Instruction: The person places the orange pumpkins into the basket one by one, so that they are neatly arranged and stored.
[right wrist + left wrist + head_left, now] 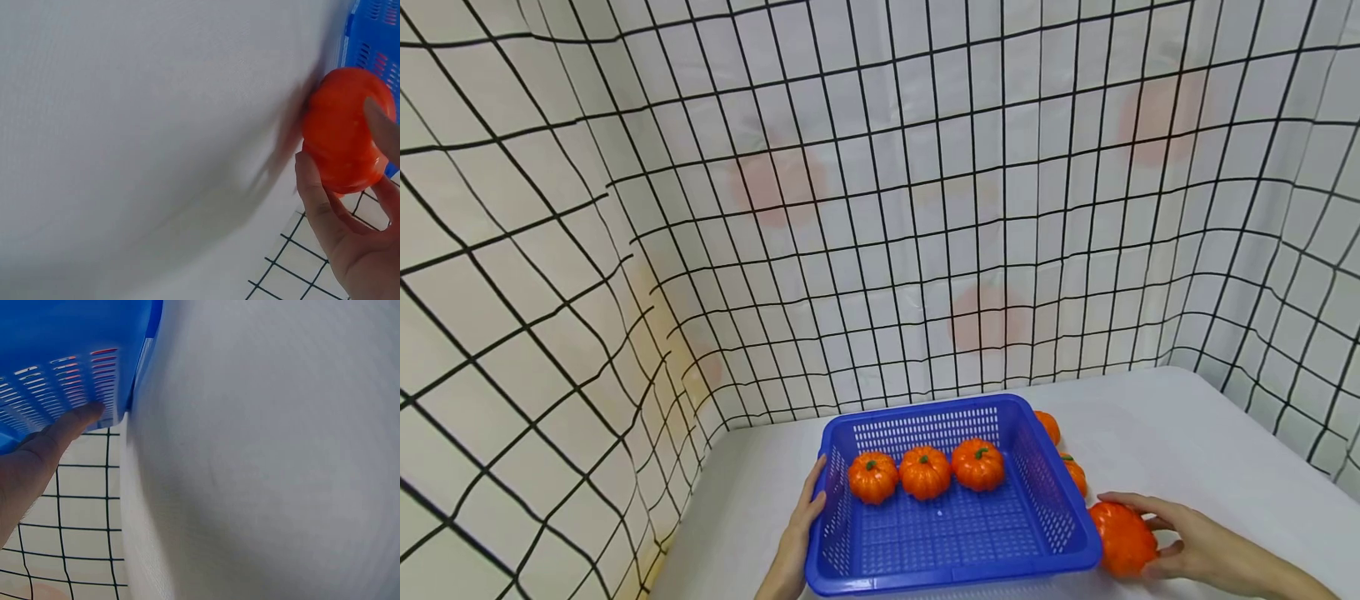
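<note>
A blue plastic basket [955, 577] with slotted walls stands on the white table. Three small orange toy pumpkins with green stems lie in a row inside it: a left one [873, 477], a middle one [925, 472] and a right one [977, 464]. My left hand [793, 542] rests against the basket's outer left side, its fingers fairly straight; in the left wrist view a finger [78, 419] touches the slotted wall. Just outside the right wall, my right hand [1187, 542] holds a larger red-orange pumpkin [344, 128] between thumb and fingers. No stem shows on it.
Two more orange pumpkins, a far one [1047, 427] and a nearer one [1074, 475], sit beyond the basket's right wall, partly hidden by it. Black netting [917, 242] over white sheeting encloses the table's [1157, 417] back and sides.
</note>
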Demonstrator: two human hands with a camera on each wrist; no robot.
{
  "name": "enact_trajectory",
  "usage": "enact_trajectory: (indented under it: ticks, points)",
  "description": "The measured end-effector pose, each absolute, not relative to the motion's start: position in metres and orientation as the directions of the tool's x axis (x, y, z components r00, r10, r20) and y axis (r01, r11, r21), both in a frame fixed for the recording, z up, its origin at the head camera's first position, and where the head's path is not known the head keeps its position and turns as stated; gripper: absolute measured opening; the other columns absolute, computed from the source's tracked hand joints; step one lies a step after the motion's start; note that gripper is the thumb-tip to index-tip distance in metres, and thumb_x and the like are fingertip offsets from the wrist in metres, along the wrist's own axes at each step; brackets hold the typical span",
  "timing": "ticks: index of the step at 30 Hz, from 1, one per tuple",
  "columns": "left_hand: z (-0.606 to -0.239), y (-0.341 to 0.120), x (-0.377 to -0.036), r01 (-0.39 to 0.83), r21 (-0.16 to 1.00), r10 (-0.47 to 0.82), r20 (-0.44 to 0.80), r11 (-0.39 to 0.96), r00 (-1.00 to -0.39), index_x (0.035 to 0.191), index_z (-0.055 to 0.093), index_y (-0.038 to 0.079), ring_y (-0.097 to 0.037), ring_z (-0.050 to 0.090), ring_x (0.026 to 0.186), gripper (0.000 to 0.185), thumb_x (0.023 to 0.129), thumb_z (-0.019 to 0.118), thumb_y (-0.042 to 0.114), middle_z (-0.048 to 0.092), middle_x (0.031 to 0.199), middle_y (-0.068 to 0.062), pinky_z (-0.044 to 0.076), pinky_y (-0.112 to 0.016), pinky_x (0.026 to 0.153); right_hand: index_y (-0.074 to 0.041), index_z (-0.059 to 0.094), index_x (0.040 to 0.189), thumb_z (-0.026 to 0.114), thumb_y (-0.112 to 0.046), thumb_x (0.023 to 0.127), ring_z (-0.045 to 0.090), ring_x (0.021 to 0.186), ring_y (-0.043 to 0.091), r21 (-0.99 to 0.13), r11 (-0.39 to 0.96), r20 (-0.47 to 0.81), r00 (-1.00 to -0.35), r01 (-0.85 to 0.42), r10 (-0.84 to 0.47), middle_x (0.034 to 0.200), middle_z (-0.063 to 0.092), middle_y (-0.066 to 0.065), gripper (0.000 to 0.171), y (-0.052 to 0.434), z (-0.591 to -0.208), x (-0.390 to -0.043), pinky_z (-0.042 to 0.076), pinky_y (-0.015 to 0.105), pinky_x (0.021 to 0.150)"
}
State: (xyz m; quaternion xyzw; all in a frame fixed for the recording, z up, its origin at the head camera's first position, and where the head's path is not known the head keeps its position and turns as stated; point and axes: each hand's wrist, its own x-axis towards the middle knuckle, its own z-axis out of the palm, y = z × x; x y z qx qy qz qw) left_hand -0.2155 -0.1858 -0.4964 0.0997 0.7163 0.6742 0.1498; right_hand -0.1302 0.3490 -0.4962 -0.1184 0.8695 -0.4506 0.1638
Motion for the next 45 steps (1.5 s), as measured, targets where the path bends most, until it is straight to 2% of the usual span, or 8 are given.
enact_trajectory:
  ticks: [5, 12, 17, 20, 27, 29, 39, 45]
  points:
    - [-0.496, -0.186, -0.215, -0.057, 0.996, 0.347, -0.077, 0.068, -0.935, 0.167, 0.004, 0.038, -0.040, 0.047, 0.134, 0.064, 0.110, 0.029, 0.053, -0.008, 0.173, -0.022, 0.059, -0.040, 0.088, 0.007, 0.033, 0.155, 0.079, -0.021, 0.091, 0.062, 0.112, 0.039, -0.821, 0.567, -0.165, -0.924, -0.066, -0.345, 0.137, 0.056, 0.035, 0.083, 0.352, -0.497, -0.129, 0.063, 0.033, 0.079]
    - [-0.496, -0.185, -0.215, -0.053, 0.997, 0.359, -0.070, 0.057, -0.931, 0.167, 0.003, 0.038, -0.037, 0.051, 0.129, 0.063, 0.110, 0.029, 0.051, -0.008, 0.173, -0.022, 0.058, -0.038, 0.090, 0.005, 0.033, 0.155, 0.074, -0.027, 0.096, 0.064, 0.103, 0.011, -0.773, 0.629, -0.118, -0.956, -0.081, -0.268, 0.135, 0.059, 0.029, 0.079, 0.362, -0.497, -0.129, 0.057, 0.022, 0.074]
    - [-0.496, -0.185, -0.214, -0.059, 0.997, 0.358, -0.076, 0.059, -0.931, 0.167, 0.003, 0.038, -0.036, 0.054, 0.126, 0.063, 0.110, 0.029, 0.052, -0.007, 0.173, -0.022, 0.059, -0.040, 0.087, 0.002, 0.030, 0.158, 0.069, -0.037, 0.099, 0.063, 0.109, 0.028, -0.715, 0.698, -0.139, -0.986, 0.034, -0.095, 0.132, 0.063, 0.022, 0.081, 0.366, -0.486, -0.134, 0.054, 0.030, 0.074]
    - [-0.496, -0.185, -0.215, -0.061, 0.996, 0.357, -0.078, 0.058, -0.931, 0.167, 0.003, 0.038, -0.036, 0.054, 0.125, 0.063, 0.110, 0.029, 0.052, -0.007, 0.173, -0.022, 0.060, -0.039, 0.086, -0.002, 0.029, 0.159, 0.067, -0.038, 0.100, 0.064, 0.110, 0.028, -0.700, 0.714, -0.081, -0.996, 0.022, -0.048, 0.134, 0.061, 0.023, 0.079, 0.369, -0.475, -0.134, 0.056, 0.028, 0.074]
    - [-0.496, -0.187, -0.214, -0.066, 0.995, 0.340, -0.087, 0.073, -0.937, 0.167, 0.004, 0.037, -0.038, 0.049, 0.130, 0.065, 0.110, 0.030, 0.054, -0.008, 0.173, -0.022, 0.058, -0.039, 0.086, -0.017, 0.035, 0.159, 0.071, -0.027, 0.099, 0.058, 0.101, -0.014, -0.757, 0.641, 0.124, -0.991, -0.122, -0.043, 0.142, 0.051, 0.024, 0.071, 0.363, -0.451, -0.141, 0.060, 0.021, 0.076]
    - [-0.496, -0.187, -0.214, -0.068, 0.995, 0.339, -0.088, 0.073, -0.937, 0.167, 0.004, 0.038, -0.038, 0.050, 0.130, 0.065, 0.110, 0.030, 0.054, -0.008, 0.173, -0.022, 0.058, -0.039, 0.086, -0.018, 0.033, 0.160, 0.070, -0.025, 0.099, 0.055, 0.102, -0.018, -0.774, 0.617, 0.134, -0.989, -0.142, -0.060, 0.145, 0.047, 0.025, 0.072, 0.358, -0.445, -0.145, 0.060, 0.021, 0.077]
    - [-0.496, -0.185, -0.216, -0.073, 0.994, 0.328, -0.096, 0.082, -0.940, 0.167, 0.004, 0.038, -0.042, 0.046, 0.135, 0.065, 0.109, 0.031, 0.054, -0.007, 0.173, -0.022, 0.059, -0.040, 0.090, -0.023, 0.037, 0.159, 0.071, -0.030, 0.098, 0.061, 0.100, -0.001, -0.766, 0.616, 0.159, -0.983, -0.184, -0.095, 0.138, 0.058, 0.005, 0.070, 0.330, -0.428, -0.163, 0.057, 0.024, 0.073]
    - [-0.495, -0.184, -0.216, -0.069, 0.994, 0.329, -0.092, 0.080, -0.940, 0.167, 0.005, 0.037, -0.045, 0.043, 0.139, 0.065, 0.110, 0.031, 0.053, -0.008, 0.173, -0.021, 0.059, -0.041, 0.091, -0.015, 0.037, 0.156, 0.072, -0.030, 0.097, 0.063, 0.097, 0.006, -0.788, 0.585, 0.146, -0.981, -0.195, -0.130, 0.136, 0.061, 0.015, 0.070, 0.313, -0.415, -0.173, 0.056, 0.025, 0.073]
